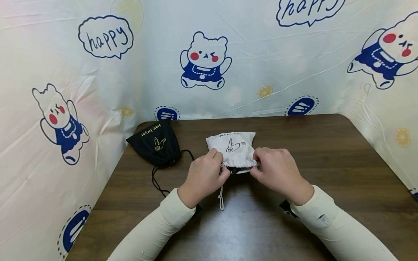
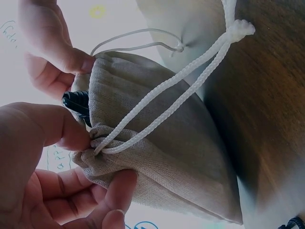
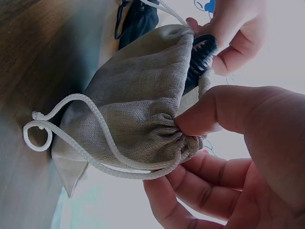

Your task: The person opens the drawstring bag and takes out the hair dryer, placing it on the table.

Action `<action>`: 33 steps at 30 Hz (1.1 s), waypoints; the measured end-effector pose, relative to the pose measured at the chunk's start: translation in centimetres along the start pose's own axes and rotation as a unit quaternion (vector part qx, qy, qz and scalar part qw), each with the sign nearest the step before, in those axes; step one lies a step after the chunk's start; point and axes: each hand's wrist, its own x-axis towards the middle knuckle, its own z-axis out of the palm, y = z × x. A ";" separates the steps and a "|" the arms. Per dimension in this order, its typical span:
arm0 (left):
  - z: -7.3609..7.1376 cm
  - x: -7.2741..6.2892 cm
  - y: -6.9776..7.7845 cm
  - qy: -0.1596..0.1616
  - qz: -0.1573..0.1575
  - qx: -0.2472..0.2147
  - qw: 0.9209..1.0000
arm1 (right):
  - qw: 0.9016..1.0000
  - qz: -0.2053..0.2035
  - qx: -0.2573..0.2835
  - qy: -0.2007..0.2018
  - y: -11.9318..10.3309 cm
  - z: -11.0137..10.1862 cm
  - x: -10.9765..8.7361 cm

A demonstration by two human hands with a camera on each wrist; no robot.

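Note:
A light drawstring bag [image 1: 233, 148] printed "Hair Dryer" sits upon the table, its mouth facing me. My left hand [image 1: 205, 175] pinches one side of the gathered mouth, and my right hand [image 1: 277, 172] pinches the other side. Between them the mouth gapes a little, and a black ribbed cord end [image 3: 201, 57] shows inside; the rest of the contents is hidden by the cloth. White drawstring loops [image 2: 167, 90] hang from both sides of the bag in the wrist views.
To the left on the brown wooden table [image 1: 326, 156] lies a black drawstring bag [image 1: 156, 143], also printed "Hair Dryer", its black cord [image 1: 155, 181] trailing towards my left forearm. A patterned curtain [image 1: 248, 72] with cartoon bears hangs behind the table and along its sides.

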 end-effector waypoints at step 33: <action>0.0 0.0 -0.1 -0.007 -0.006 -0.020 1.000 | 1.000 0.010 -0.003 0.005 0.3 0.0 0.0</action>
